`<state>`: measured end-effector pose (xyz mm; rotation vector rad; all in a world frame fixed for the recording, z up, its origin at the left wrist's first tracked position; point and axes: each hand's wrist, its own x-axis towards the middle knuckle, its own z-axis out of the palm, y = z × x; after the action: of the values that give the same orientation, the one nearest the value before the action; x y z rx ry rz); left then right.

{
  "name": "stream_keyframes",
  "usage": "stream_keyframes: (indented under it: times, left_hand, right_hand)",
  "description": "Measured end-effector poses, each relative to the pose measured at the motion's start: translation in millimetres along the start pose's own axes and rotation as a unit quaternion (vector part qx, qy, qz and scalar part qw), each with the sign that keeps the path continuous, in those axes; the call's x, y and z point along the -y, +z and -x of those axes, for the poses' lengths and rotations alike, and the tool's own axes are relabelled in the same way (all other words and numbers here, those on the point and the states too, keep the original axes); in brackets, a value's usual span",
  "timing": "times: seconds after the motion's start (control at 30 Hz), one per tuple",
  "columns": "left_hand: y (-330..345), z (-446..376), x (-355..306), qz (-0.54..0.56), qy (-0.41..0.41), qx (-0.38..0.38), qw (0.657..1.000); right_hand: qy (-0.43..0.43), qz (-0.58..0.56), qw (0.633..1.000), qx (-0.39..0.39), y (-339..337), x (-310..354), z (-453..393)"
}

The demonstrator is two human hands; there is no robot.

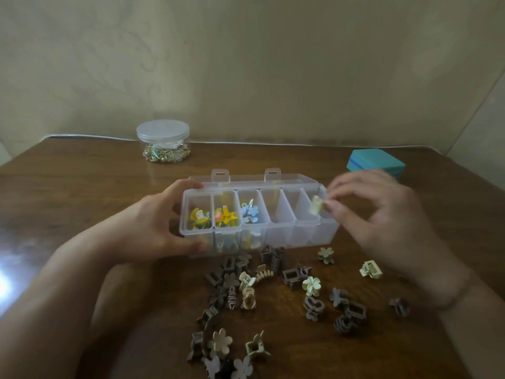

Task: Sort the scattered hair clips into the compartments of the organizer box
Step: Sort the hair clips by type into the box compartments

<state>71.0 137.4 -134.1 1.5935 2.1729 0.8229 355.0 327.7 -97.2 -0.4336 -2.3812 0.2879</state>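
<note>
Right hand (374,212) pinches a pale clip (317,205) at its 9 o'clock, over the organizer box (278,231)'s rightmost compartments; left hand (158,222) grips the box's left end.

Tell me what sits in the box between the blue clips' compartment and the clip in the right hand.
In the head view, two empty compartments of the box separate the blue clips from the pale clip pinched by the right hand.

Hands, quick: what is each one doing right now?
Left hand: grips the organizer box at its end.
Right hand: pinches a pale clip above the box's rightmost compartment.
</note>
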Motion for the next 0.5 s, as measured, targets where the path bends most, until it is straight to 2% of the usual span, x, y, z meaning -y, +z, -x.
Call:
stream_keyframes:
  times: [0.13,0.3,0.37,0.43,0.5]
  left_hand:
    - [-20,12,1,-0.076,-0.024,-0.034,0.996]
    - [-4,8,-24,-0.127,0.063,-0.197,0.97]
    - [12,3,-37,-0.156,0.082,-0.199,0.964]
    - [25,0,-44,-0.175,0.086,-0.181,0.964]
    - [31,-3,-45,-0.178,0.077,-0.176,0.965]
  right_hand:
    - [-0.009,-0.001,0.999,0.054,34,13,-32]
    - [-0.042,-0.026,0.996,0.07,16,9,-23]
    - [-0.036,-0.023,0.989,0.139,1,10,-16]
    - [-0.016,0.046,0.967,0.252,-2,14,-8]
    - [-0.02,0.121,0.945,0.302,1,20,0]
